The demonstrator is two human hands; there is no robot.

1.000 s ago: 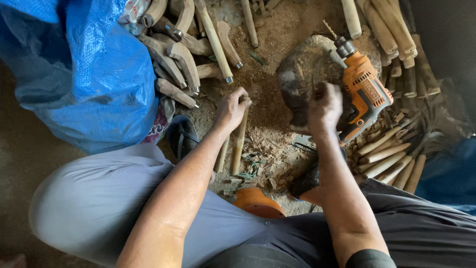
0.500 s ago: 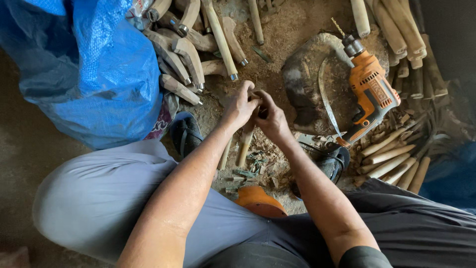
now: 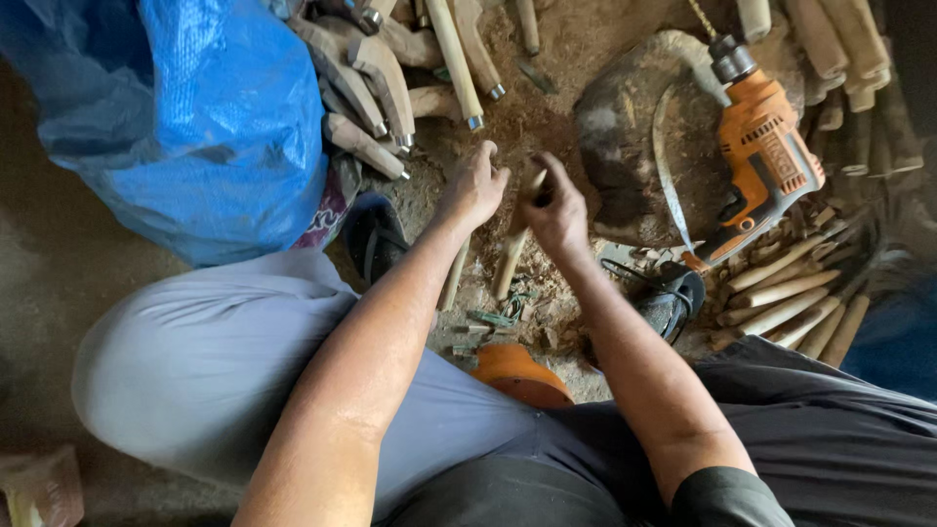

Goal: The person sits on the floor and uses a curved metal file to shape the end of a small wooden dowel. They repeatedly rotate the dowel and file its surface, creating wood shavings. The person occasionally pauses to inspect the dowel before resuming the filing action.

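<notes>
left hand (image 3: 475, 185) and right hand (image 3: 558, 210) brought close together, both closed on a wooden stick (image 3: 515, 244), orange drill (image 3: 766, 161) laid nearby on a stone (image 3: 625, 127)

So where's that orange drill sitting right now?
In the head view the orange drill lies at the upper right on a dark block, beside a curved blade, to the right of the person's right hand.
</notes>
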